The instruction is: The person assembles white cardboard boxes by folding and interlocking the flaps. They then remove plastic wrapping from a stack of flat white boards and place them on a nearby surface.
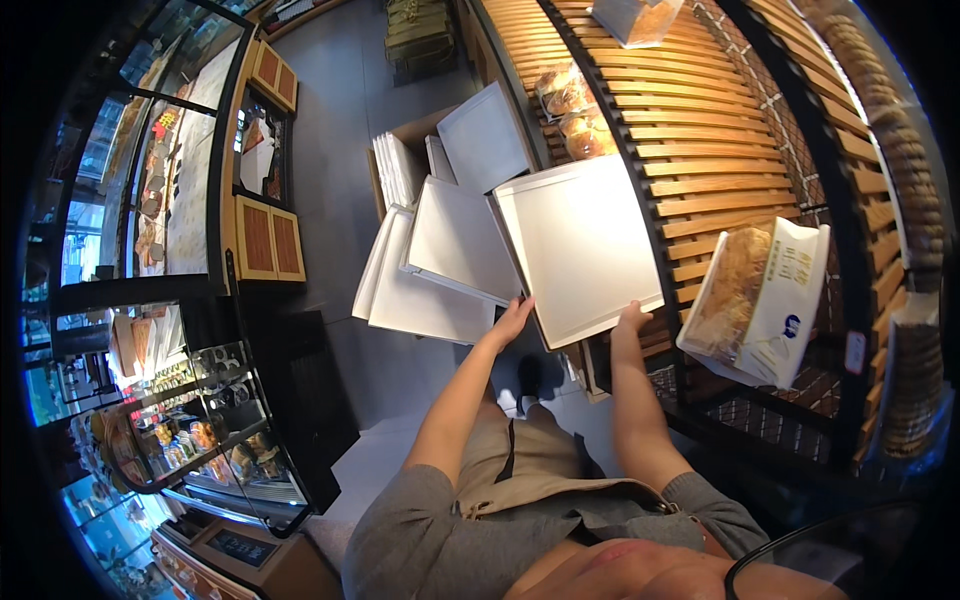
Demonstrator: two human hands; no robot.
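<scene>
My two hands hold a shallow white tray [585, 250] with a raised rim, tilted beside the slatted shelf. My left hand [514, 320] grips its near left corner, and my right hand [634, 316] has hold of its near right edge. To the left of this tray, more white trays [462, 240] lean and overlap at angles, close to my left hand. Behind them, another pale tray [484, 137] rests against the shelf side. Several white trays [398, 170] stand on edge in an open brown box, which the trays mostly cover.
On my right, a wooden slatted shelf [700, 130] in a black frame carries bagged bread [750, 295] and wrapped buns [585, 130]. A glass display counter [190, 190] with wooden cabinets [268, 240] runs along the left. Grey floor [340, 180] lies between, with dark green stacked crates [418, 35] far off.
</scene>
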